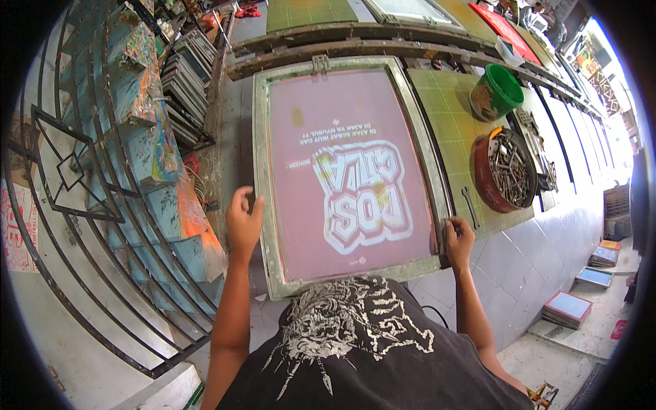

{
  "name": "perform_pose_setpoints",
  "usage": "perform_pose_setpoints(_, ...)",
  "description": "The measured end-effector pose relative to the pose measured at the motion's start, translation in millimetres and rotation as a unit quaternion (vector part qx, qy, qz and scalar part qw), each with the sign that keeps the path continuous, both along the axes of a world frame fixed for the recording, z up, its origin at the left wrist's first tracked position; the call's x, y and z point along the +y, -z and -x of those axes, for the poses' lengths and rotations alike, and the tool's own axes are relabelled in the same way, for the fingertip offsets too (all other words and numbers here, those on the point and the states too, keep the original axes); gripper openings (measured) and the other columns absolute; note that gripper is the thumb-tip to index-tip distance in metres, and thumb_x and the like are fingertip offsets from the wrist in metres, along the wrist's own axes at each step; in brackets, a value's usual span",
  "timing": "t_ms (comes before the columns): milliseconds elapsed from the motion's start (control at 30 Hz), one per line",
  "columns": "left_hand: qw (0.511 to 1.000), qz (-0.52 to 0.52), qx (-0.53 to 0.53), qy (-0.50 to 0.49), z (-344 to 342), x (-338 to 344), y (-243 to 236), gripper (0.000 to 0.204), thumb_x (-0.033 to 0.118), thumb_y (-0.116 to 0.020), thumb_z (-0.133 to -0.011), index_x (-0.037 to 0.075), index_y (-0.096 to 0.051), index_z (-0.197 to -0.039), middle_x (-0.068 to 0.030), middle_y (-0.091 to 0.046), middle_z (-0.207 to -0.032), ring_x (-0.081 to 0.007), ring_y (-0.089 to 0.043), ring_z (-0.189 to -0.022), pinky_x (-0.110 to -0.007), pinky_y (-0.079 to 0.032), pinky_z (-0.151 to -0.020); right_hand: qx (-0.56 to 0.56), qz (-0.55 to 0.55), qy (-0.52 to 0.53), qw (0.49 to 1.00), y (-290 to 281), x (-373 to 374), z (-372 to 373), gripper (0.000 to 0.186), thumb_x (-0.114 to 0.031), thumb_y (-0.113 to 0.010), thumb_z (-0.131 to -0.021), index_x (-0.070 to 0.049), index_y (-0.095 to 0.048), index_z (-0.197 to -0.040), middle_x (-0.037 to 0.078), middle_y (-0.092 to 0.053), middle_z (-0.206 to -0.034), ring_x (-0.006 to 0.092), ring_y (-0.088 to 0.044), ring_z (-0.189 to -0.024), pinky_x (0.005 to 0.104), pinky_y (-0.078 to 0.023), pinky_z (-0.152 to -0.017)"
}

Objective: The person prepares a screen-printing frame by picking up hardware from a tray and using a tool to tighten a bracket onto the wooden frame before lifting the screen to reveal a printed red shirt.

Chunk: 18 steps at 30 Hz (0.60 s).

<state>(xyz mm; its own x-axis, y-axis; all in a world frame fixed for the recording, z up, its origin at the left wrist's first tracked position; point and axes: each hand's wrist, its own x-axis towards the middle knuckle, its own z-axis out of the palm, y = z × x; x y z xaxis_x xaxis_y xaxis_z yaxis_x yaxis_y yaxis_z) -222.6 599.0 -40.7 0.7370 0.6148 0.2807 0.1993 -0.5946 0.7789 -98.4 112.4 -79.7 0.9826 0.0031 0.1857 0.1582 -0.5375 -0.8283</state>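
A screen printing frame (pixel 265 150) lies flat in front of me, its near edge close to my shirt. Pale lettering and an outlined shape show through its pinkish mesh (pixel 301 225). At the frame's left edge is my left hand (pixel 244 224), fingers half bent and apart, holding nothing. My right hand (pixel 460 239) has its fingers closed on the frame's right edge near the lower corner. Just beyond that hand, a spanner (pixel 471 208) rests on the green gridded board (pixel 437 113). A metal clamp (pixel 320 65) sits at the middle of the frame's far edge.
To the right stand a round red tin (pixel 486 181) of bolts and a green bucket (pixel 504 92). A wooden rail (pixel 369 48) crosses behind the frame. Dark metal railings (pixel 102 154) and paint-splashed steps (pixel 147 130) are on the left, with stacked frames (pixel 188 89) beyond.
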Motion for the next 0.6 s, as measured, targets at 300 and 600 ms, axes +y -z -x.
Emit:
perform_pose_setpoints(300, 0.978, -0.104, 0.122, 0.135, -259.9, 82.4, -34.8, 0.083, 0.046, -0.08, -0.072, -0.001, -0.05, -0.133, -0.028, -0.056, -0.129, -0.0389, -0.056, -0.119, -0.043, -0.046, -0.099, -0.006, 0.053, -0.002, 0.999, -9.0, 9.5, 0.2, 0.007, -0.006, -0.066, -0.085, 0.0, -0.066, -0.088, 0.012, -0.066, -0.081, 0.0228, -0.063, -0.076, 0.0337, -0.049, -0.073)
perform_pose_setpoints(600, 0.944, -0.163, 0.228, 0.174, -428.4, 91.1, -4.8, 0.115, 0.067, -0.079, -0.058, -0.002, -0.041, -0.142, -0.027, -0.052, -0.134, -0.0371, -0.052, -0.126, -0.043, -0.042, -0.105, -0.011, 0.106, 0.009, 0.994, -8.3, 10.8, 2.0, 0.004, -0.004, -0.064, -0.083, -0.001, -0.062, -0.084, 0.01, -0.062, -0.079, 0.0221, -0.058, -0.072, 0.0322, -0.044, -0.065)
